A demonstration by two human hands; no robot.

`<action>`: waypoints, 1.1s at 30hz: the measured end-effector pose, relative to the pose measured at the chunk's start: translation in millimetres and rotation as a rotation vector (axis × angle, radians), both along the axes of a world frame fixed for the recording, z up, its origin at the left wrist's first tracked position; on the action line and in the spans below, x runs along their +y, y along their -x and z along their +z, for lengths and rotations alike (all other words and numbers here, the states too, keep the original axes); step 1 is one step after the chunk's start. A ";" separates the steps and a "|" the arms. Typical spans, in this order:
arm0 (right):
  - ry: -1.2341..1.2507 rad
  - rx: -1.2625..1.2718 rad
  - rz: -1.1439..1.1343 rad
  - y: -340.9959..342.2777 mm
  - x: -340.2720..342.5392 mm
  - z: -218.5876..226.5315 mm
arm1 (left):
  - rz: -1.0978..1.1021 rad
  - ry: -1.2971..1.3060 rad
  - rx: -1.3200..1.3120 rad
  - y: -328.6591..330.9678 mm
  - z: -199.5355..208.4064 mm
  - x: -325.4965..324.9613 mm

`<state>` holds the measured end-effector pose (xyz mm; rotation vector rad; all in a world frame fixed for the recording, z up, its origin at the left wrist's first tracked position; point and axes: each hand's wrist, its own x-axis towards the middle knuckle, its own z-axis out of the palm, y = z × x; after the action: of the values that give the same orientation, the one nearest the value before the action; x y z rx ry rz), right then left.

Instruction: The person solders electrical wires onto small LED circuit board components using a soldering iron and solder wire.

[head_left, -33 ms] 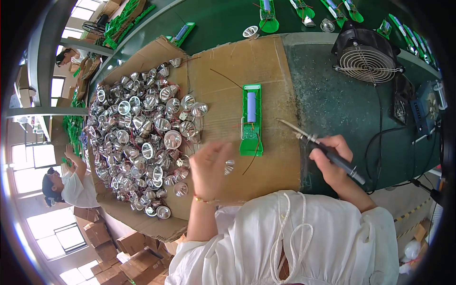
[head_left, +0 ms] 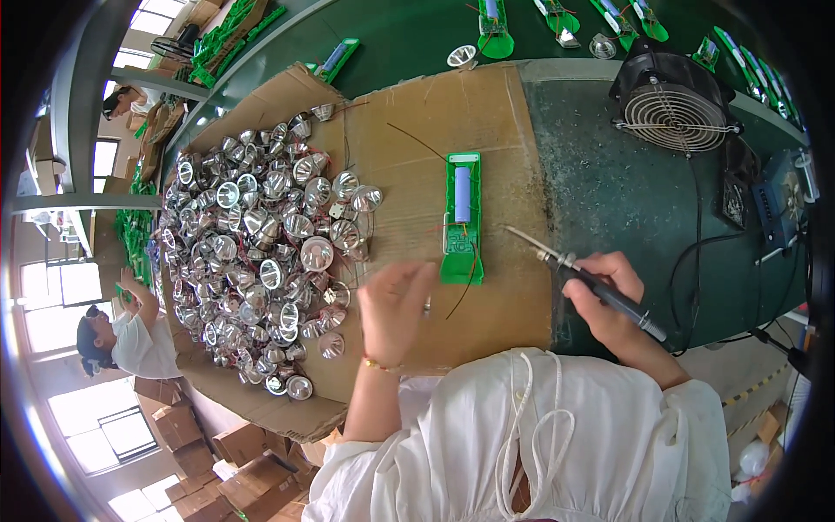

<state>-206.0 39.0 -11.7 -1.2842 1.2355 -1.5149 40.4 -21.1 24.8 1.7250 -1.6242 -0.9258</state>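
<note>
My left hand (head_left: 393,304), a little blurred, is closed in a pinch left of the green housing. A small silvery reflector cup (head_left: 427,305), mostly hidden by the hand, hangs just below its fingertips. My right hand (head_left: 607,291) is wrapped round a black-handled soldering iron (head_left: 600,289), its metal tip pointing up and left, close to the housing's right side but apart from it. The open green plastic housing (head_left: 450,268) lies lengthwise on the cardboard. Inside are a lilac battery cell (head_left: 462,195), a green circuit board (head_left: 457,240) and thin red and dark wires.
A big heap of silvery reflector cups (head_left: 271,274) covers the left of the cardboard (head_left: 409,174). A black fan with a wire grille (head_left: 674,117) and a blue soldering station (head_left: 774,204) stand right. More green housings (head_left: 496,39) line the far edge. Two people sit further left.
My left hand has shifted slightly right toward the green housing, and the reflector cup beneath it has turned and moved with it. The soldering iron has moved very slightly left and down.
</note>
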 end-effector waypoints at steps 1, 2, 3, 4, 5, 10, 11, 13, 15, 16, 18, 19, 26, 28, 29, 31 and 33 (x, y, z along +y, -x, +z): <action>0.026 0.037 0.051 -3.8 -1.5 6.1 | 0.033 -0.091 0.038 1.8 -6.9 5.0; 0.049 0.080 0.095 -5.9 -1.8 9.9 | -0.069 0.059 -0.024 5.1 -13.0 5.5; 0.040 0.087 0.133 -7.6 -1.2 5.6 | -0.063 0.055 -0.023 8.8 -14.6 5.7; 0.037 0.089 0.139 -11.4 -1.5 5.0 | -0.063 0.075 -0.016 12.1 -14.8 5.6; 0.050 0.096 0.118 -14.6 -2.1 5.6 | -0.066 0.096 -0.005 14.9 -15.8 4.5; 0.031 0.082 0.099 -24.3 -5.7 2.9 | -0.123 0.121 -0.026 11.9 -22.1 0.2; 0.012 0.070 0.088 -26.1 -6.6 3.1 | -0.124 0.108 -0.025 11.9 -21.9 0.2; -0.008 0.058 0.079 -28.3 -7.9 3.1 | -0.124 0.093 -0.024 11.8 -21.1 0.2; -0.081 0.108 0.113 -29.1 -8.1 3.7 | -0.118 0.075 0.010 12.3 -20.5 0.0; -0.084 0.109 0.113 -29.7 -8.0 4.3 | -0.118 0.072 0.011 12.4 -20.1 -0.3; -0.120 0.085 0.110 -29.6 -8.3 6.0 | -0.116 0.071 0.014 13.2 -20.1 -0.7; -0.122 0.087 0.111 -28.9 -7.9 7.6 | -0.115 0.068 0.016 13.5 -21.4 -0.7; -0.171 0.058 0.063 -27.3 -4.3 10.1 | -0.106 0.093 0.017 14.0 -21.9 -2.4; -0.186 0.061 0.076 -27.4 -4.5 10.1 | -0.107 0.093 0.023 13.5 -21.8 -2.6; -0.186 0.060 0.076 -27.5 -4.9 9.8 | -0.111 0.094 0.013 13.8 -21.7 -3.1; -0.212 0.017 0.088 -28.9 -5.6 9.7 | -0.115 0.094 0.002 14.6 -21.0 -4.6; -0.212 0.022 0.097 -30.2 -8.4 10.9 | -0.117 0.051 0.014 13.8 -19.8 -6.0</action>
<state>-175.7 30.6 -0.7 -1.2059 1.2914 -1.2679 26.6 -27.1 5.0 1.6007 -1.7401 -0.9406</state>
